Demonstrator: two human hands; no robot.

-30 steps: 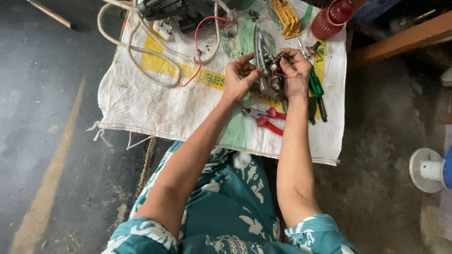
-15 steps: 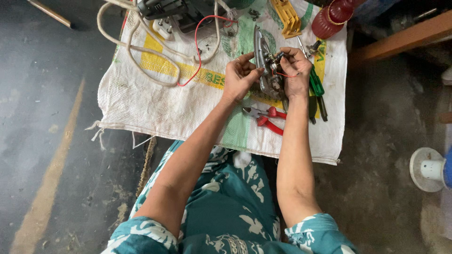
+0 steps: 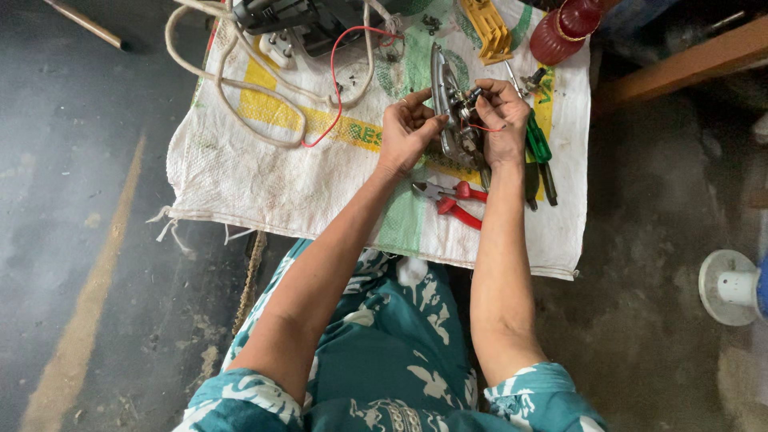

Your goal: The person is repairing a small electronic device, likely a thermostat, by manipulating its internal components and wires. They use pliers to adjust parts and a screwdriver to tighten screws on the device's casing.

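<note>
Head view: left hand (image 3: 406,128) steadies the iron soleplate (image 3: 446,104) on edge (stiff, heavy-looking metal); right hand (image 3: 502,120) pinches its small terminal fitting (image 3: 468,100).

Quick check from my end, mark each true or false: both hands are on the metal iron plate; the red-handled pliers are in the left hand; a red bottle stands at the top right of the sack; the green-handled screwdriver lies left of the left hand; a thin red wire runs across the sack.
1. Both hands are on the metal iron plate. True: the left hand and right hand hold it between them.
2. The red-handled pliers are in the left hand. False: they lie on the sack, below the hands.
3. A red bottle stands at the sack's top right. True.
4. The green-handled screwdriver lies left of the left hand. False: it lies beside the right hand.
5. A thin red wire runs across the sack. True.
</note>
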